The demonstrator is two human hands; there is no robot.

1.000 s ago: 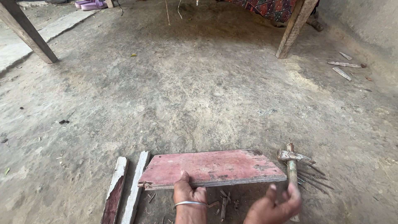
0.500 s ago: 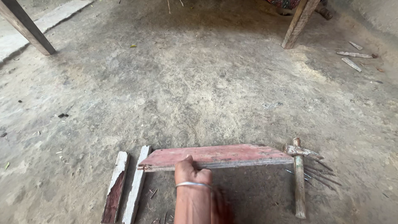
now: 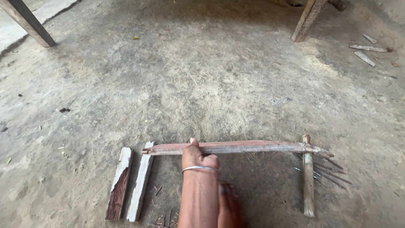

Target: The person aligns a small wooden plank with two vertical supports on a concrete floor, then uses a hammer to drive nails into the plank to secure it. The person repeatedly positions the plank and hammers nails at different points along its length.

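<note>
Gripping left hand (image 3: 198, 157), red board (image 3: 253, 147) edge-up

Bare forearm, no sleeve, thin silver bangle (image 3: 200, 168) at the wrist

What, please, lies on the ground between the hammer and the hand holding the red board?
In the head view, only bare dirt floor lies between the hammer and the left hand gripping the red board.
</note>
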